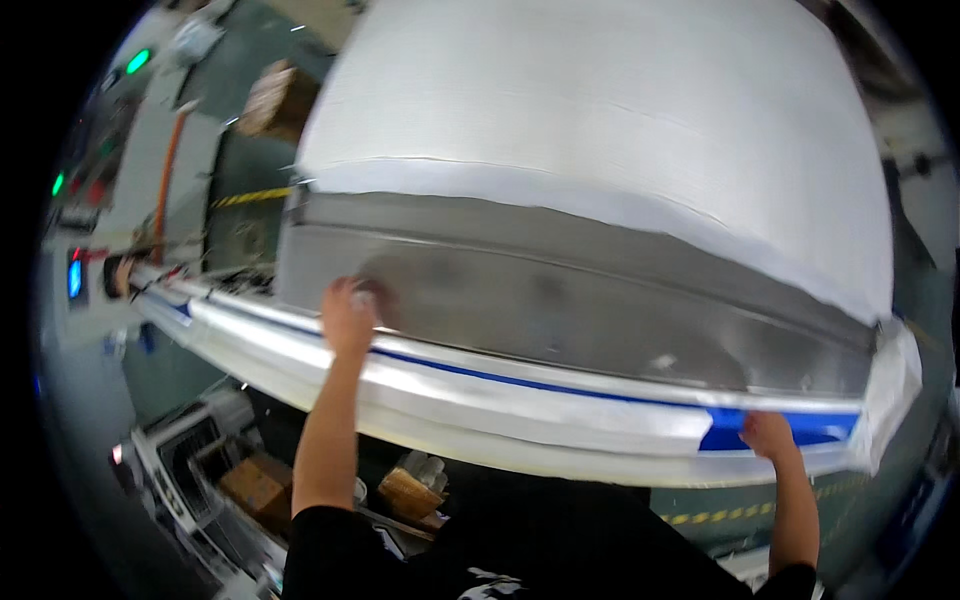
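Note:
A wide grey metal plate (500, 290) spans the middle, its far part covered by a broad white sheet (600, 110). My left hand (347, 312) is at the plate's near edge on the left, fingers curled. Something small and whitish shows at its fingertips, too blurred to name. My right hand (768, 434) is closed at the right end of the near rail, against a blue strip (825, 428). Whatever its fingers grip, if anything, is hidden. Between the hands, a white strip of material (540, 410) lies along the rail over the blue.
Loose white material (888, 395) hangs at the plate's right end. Below the rail at left are a grey rack (185, 460) and cardboard boxes (258, 490). Another carton (280, 103) sits on the floor at far left, near yellow-black floor tape (250, 198). An orange pole (170, 175) stands beyond.

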Demonstrator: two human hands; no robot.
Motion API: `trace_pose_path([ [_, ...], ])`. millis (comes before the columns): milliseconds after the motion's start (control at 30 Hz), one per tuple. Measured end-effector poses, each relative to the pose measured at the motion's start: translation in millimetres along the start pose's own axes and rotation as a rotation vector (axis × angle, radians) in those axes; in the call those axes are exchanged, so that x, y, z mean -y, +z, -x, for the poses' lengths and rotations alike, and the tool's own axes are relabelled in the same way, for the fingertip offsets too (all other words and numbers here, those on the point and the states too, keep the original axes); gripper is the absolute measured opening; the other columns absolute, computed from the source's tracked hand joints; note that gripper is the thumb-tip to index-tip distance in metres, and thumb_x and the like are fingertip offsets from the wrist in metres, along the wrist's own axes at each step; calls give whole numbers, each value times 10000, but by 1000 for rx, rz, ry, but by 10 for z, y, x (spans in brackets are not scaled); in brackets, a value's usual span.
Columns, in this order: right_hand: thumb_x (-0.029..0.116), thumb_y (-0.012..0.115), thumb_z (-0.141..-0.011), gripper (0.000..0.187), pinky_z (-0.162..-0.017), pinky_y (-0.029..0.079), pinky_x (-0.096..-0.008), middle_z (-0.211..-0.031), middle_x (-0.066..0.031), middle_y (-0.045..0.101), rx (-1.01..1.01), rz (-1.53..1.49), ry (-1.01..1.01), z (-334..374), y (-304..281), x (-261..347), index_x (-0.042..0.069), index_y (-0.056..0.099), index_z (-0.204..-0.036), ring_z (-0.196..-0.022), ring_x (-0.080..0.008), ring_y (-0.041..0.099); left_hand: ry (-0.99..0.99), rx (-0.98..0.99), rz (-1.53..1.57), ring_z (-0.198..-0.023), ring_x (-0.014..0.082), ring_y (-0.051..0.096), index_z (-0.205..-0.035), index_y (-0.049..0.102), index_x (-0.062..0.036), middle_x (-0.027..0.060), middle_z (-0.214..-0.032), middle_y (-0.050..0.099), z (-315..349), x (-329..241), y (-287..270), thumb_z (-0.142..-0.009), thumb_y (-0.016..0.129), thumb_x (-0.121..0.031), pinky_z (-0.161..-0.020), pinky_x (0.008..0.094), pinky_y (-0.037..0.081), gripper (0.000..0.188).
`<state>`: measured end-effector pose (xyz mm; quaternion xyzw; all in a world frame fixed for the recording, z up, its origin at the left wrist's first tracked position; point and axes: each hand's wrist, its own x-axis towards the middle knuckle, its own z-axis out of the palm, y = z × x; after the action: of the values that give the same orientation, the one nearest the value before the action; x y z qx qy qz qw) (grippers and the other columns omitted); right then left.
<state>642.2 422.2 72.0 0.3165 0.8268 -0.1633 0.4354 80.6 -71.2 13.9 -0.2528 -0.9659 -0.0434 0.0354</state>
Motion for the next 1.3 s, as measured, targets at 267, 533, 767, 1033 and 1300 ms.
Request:
trace_pose_path([
  [267,287,593,-853,210,-715,502,-473,-843,-160,662,-236,-27,-328,-396,-949,1822,86,653,-861,-800,-377,637,125,-209,186,-1148,358,516,-1213,551,-73,157,-1255,542,-680,-236,39,-853,596,-145,-993,471,403,369],
  [533,245,563,-888,176,-687,486,-457,-835,-132,636,-447,-76,-748,-1263,-2342,4617,80,622,-873,-795,-354,614,145,-219,272,-1238,305,476,-1196,564,-59,126,-1270,538,-863,-89,244,-883,573,-222,-1087,476,323,352],
  [767,241,593,-858,186,-710,511,-404,-802,-128,678,-500,-365,-907,-1970,-3119,6286,63,647,-870,-757,-318,645,119,-136,337,-1234,298,485,-1213,561,-70,110,-1274,538,-910,-90,211,-879,579,-219,-1087,479,317,366],
  [1033,243,642,-805,196,-728,528,-387,-820,-112,701,-523,-381,-960,-2462,-3419,6839,62,688,-865,-767,-303,667,99,-107,381,-1232,295,483,-1222,553,-73,113,-1277,531,-934,-69,204,-866,595,-216,-1081,481,315,386],
  [1300,225,659,-822,144,-628,506,-320,-720,-39,680,-701,-321,-939,-2534,-3319,6846,84,684,-835,-648,-192,636,78,-171,433,-1239,301,473,-1269,517,-71,122,-1300,519,-1028,-22,196,-844,614,-193,-1070,471,311,453],
])
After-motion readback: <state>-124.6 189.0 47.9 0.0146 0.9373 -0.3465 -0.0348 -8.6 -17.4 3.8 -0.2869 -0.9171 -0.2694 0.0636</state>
